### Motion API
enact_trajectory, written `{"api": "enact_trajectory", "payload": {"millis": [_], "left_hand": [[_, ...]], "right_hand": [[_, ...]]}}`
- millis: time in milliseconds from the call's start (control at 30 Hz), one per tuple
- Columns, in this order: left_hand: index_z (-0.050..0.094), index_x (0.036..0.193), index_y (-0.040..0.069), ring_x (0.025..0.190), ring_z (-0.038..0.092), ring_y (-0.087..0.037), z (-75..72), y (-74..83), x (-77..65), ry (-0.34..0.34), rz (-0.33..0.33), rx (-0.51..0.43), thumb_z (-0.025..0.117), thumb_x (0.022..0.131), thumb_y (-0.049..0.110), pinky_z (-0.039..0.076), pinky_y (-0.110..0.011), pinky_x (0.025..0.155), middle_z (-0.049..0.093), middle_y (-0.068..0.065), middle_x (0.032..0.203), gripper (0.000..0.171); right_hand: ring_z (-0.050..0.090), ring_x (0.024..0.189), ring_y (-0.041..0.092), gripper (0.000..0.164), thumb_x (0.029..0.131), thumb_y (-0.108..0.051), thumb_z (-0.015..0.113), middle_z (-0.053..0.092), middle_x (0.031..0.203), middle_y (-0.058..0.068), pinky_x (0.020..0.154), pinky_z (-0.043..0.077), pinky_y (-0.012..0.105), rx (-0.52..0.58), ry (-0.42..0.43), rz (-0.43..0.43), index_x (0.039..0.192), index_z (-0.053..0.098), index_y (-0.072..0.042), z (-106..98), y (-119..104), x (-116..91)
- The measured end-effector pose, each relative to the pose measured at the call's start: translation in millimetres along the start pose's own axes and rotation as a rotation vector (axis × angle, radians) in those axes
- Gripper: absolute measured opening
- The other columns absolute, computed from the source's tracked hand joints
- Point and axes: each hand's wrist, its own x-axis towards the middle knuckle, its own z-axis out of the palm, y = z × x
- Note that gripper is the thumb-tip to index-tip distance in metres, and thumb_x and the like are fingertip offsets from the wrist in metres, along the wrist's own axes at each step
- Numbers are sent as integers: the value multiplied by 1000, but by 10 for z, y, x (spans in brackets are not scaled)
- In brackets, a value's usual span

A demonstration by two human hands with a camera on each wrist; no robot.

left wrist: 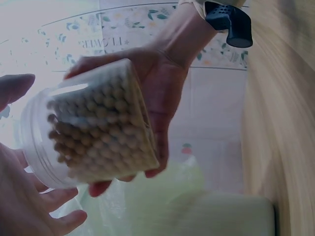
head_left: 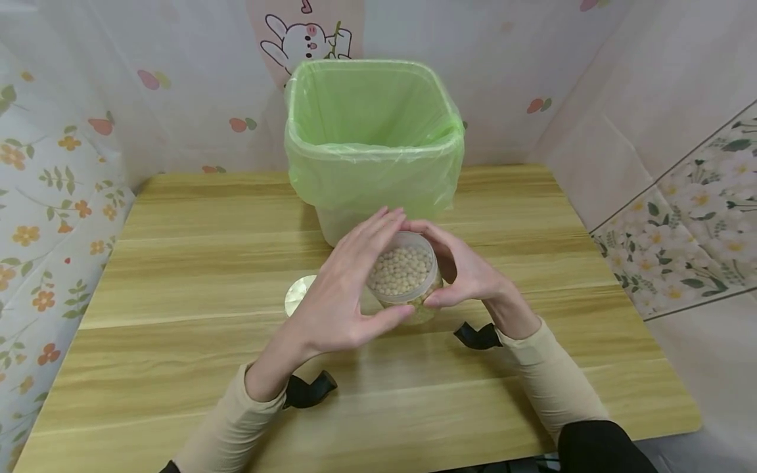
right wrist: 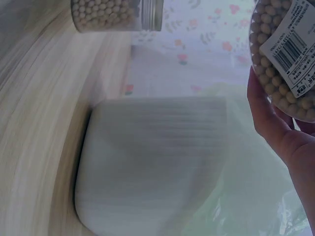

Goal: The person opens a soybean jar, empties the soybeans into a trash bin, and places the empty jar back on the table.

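Note:
My right hand (head_left: 467,269) grips a clear plastic jar (head_left: 414,292) full of small pale round beads, tilted above the table. In the right wrist view, its base carries a white barcode label (right wrist: 291,49). Around the jar's upper end, my left hand (head_left: 343,295) spreads its fingers, which are mostly straight. The left wrist view shows the left thumb (left wrist: 17,89) apart from the jar's rim; whether the other fingertips touch it I cannot tell. Partly hidden behind the left hand stands a second bead jar (right wrist: 103,14) with a silvery lid (head_left: 298,295).
A pale bin (head_left: 328,226) lined with a green plastic bag (head_left: 372,167) stands behind the hands at the back of the wooden table (head_left: 177,276). Patterned sheets (head_left: 195,98) hang around the table. A black wrist mount (head_left: 310,391) shows below the left wrist.

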Motion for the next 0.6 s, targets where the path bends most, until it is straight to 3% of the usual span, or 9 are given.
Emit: {"api": "enact_trajectory", "payload": {"millis": [133, 300, 400, 500, 600], "left_hand": [[19, 165, 14, 160, 24, -23, 3, -20, -9, -7, -39, -55, 77, 85, 39, 24, -50, 130, 32, -1, 169, 102], [18, 164, 12, 154, 35, -22, 35, -53, -16, 8, -40, -134, 79, 84, 34, 28, -49, 128, 47, -2, 159, 104], [20, 164, 13, 149, 40, -21, 43, -54, -16, 26, -56, -134, 81, 82, 35, 34, -48, 124, 50, -2, 155, 105], [25, 163, 12, 144, 44, -21, 53, -57, -8, 56, -64, -110, 84, 79, 36, 38, -47, 121, 52, -3, 153, 105], [30, 161, 9, 141, 47, -23, 67, -58, 4, 93, -68, -79, 87, 76, 38, 41, -46, 118, 53, -6, 151, 106]], "right_hand": [[54, 131, 16, 91, 83, -38, 86, 53, 146, -2, 106, 54, 34, 31, -10, -19, 154, 36, -9, 13, 10, 4], [56, 127, 13, 81, 83, -33, 87, 57, 142, -4, 105, 54, 31, 74, -16, -12, 149, 44, -14, 22, 33, -9], [58, 126, 12, 80, 81, -32, 89, 60, 139, -4, 105, 53, 28, 66, 3, -6, 147, 48, -14, 21, 36, -15], [58, 126, 11, 81, 79, -25, 91, 61, 139, -4, 107, 51, 27, 41, 33, -7, 147, 50, -10, 22, 28, -13], [57, 128, 12, 86, 74, -9, 91, 61, 140, -5, 109, 50, 28, -9, 66, -9, 147, 47, 2, 34, 6, 1]]}}
